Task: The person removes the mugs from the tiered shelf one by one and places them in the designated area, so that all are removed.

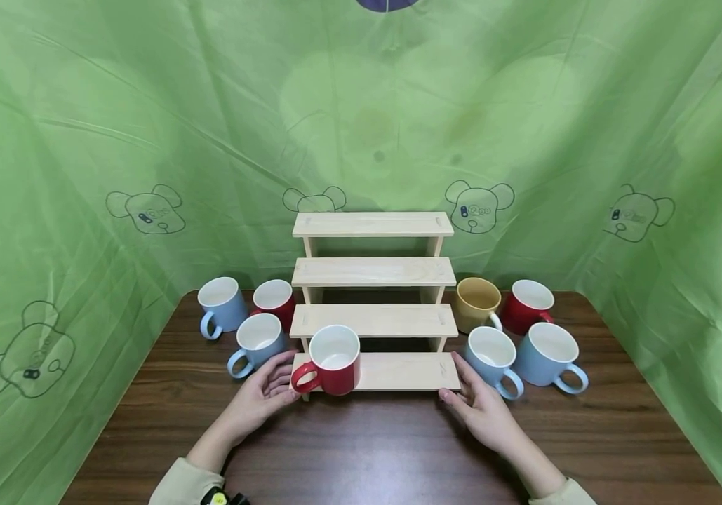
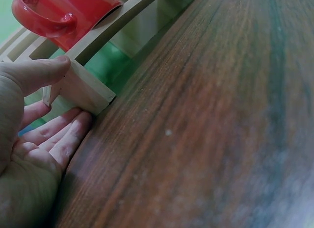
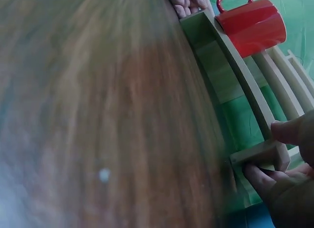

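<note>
A pale wooden stepped shelf (image 1: 373, 321) with several tiers stands at the middle of the table. One red mug (image 1: 343, 375), white inside, is upright on the left part of its lowest step, handle to the left. My left hand (image 1: 259, 400) holds the left end of that step. In the left wrist view its thumb (image 2: 46, 71) lies at the board's front corner, with the fingers at the side support. At the opposite end, my right hand (image 1: 483, 414) grips the same step; its thumb (image 3: 287, 131) presses the front edge while the other fingers reach under by the support.
Left of the shelf stand two light blue mugs (image 1: 228, 310) and a red mug (image 1: 277, 300). On the right are a yellow mug (image 1: 474, 303), another red mug (image 1: 518, 315) and two light blue mugs (image 1: 546, 358). Green curtain (image 1: 209, 140) surrounds the dark wooden table (image 1: 373, 456).
</note>
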### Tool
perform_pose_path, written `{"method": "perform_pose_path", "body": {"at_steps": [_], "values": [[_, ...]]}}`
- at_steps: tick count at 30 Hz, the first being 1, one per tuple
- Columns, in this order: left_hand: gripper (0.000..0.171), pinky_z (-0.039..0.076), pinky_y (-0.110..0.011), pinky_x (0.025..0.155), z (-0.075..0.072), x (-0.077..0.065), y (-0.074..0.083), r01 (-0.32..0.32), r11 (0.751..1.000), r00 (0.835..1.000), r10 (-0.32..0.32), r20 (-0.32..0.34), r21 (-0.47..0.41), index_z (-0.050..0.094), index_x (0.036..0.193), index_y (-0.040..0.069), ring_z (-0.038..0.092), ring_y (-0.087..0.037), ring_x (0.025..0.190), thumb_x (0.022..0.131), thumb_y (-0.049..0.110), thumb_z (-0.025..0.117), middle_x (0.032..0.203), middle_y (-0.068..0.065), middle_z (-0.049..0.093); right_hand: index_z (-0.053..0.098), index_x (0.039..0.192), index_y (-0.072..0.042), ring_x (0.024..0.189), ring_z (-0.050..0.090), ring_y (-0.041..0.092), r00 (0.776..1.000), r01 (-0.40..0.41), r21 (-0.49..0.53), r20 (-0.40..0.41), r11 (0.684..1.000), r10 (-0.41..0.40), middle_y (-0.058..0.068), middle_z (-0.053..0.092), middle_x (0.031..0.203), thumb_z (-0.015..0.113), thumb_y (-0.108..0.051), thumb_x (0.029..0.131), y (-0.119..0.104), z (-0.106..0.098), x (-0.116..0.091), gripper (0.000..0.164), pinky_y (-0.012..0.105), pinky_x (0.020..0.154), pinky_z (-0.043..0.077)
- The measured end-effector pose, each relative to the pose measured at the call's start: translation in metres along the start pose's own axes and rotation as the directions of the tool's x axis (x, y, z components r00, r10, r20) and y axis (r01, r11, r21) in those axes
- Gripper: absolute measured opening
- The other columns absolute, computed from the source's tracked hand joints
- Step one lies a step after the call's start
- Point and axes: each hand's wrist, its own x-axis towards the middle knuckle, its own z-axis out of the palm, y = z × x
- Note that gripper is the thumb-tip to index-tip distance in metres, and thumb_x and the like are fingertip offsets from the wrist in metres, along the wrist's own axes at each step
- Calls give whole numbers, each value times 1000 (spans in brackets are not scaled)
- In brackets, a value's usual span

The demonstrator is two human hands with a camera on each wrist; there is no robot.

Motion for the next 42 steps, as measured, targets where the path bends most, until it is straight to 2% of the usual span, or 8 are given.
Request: {"method": "perform_pose_path", "body": {"at_steps": [4,8,11,17,25,31,37,42], "values": [[77,57,-24,104,0,0,2,7,1000,1000,-7,-1,-4,34,164,-5,69,-18,124,100,0,76,147,-31,58,27,163,18,132,63,34,999,31,50,22,998,-32,44,43,156,70,4,104,7,-2,1,74,14,98,53],[78,57,-25,105,0,1,4,19,1000,1000,-19,-2,-8,34,165,-4,69,-20,124,100,0,77,148,-31,58,26,163,19,131,62,9,998,49,103,33,993,-53,46,42,155,67,6,105,17,-4,2,73,15,100,54],[77,57,-25,104,1,2,4,18,1000,1000,-18,-3,-8,35,164,-3,69,-21,124,100,0,77,147,-29,59,25,162,20,130,59,-1,998,58,147,25,987,-62,48,43,154,66,8,104,24,-6,3,71,17,100,55],[74,58,-25,104,1,5,4,-15,1000,1000,15,17,-3,34,163,-8,69,-21,124,102,-1,74,145,-31,60,27,162,19,128,63,-2,997,75,167,9,983,-78,48,48,150,64,10,105,33,-9,2,69,19,97,58],[77,57,-24,103,-4,7,16,67,996,997,-69,35,55,36,164,-3,68,-21,126,101,6,79,146,-28,61,30,163,16,126,65,0,997,75,190,-5,979,-75,47,52,147,65,10,104,36,-8,1,68,19,96,59],[77,60,-26,99,-6,8,28,70,990,997,-75,34,126,40,161,-7,70,-27,120,98,8,82,143,-28,63,31,163,14,129,62,-2,998,68,174,-14,982,-66,45,51,150,66,8,105,36,-6,-1,68,17,99,56],[75,63,-28,90,-6,6,42,57,959,997,-70,36,278,45,158,-7,72,-26,108,97,11,84,137,-22,69,31,163,15,130,62,-2,999,51,178,-16,983,-49,44,50,152,66,6,105,35,-5,-4,69,17,98,56],[58,63,-28,83,-8,2,64,26,889,999,-39,19,456,57,150,-2,75,-16,98,99,12,81,124,-9,77,31,164,14,132,60,-2,998,59,174,-11,983,-58,43,50,152,66,5,106,35,-4,-3,68,17,103,53]]}}
